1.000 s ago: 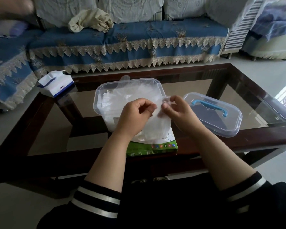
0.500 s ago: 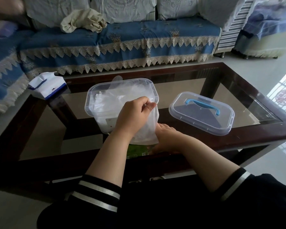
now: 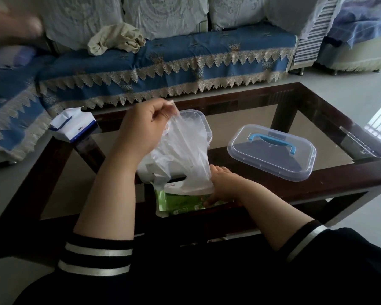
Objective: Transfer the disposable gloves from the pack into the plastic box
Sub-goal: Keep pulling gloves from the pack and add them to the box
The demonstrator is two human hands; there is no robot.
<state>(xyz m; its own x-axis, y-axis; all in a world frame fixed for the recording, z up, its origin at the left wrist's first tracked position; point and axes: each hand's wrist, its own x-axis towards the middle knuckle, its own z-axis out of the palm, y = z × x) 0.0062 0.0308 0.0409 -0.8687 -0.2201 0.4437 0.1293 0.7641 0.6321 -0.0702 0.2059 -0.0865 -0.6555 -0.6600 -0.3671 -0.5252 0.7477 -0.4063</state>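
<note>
- Gloves point(image 3: 185, 150): a thin, clear sheet of them hangs from our left hand point(image 3: 141, 128), stretched from above the plastic box point(image 3: 203, 124) down to the pack point(image 3: 185, 201) at the near edge of the table.
- Our left hand is raised over the box, thumb and fingers pinching the top of the gloves; the film drapes down in front of the box and hides most of it.
- Our right hand point(image 3: 223, 186) lies low on the pack's right end, fingers bent over its edge and pressing it down against the table point(image 3: 317, 183).
- We see the pack as a green-and-white soft packet, its top opened, with the lower end of the gloves still in its mouth.
- We see only the box's far rim and right corner; more crumpled clear film fills it.
- The box's clear lid point(image 3: 270, 153), with a blue handle, lies flat on the glass to the right, well apart from the box.
- A white-and-blue packet point(image 3: 73, 126) sits at the table's far left corner.
- Beyond the table runs a sofa point(image 3: 163, 60) with a blue, lace-trimmed cover and a crumpled beige cloth point(image 3: 117, 39) on its seat.
</note>
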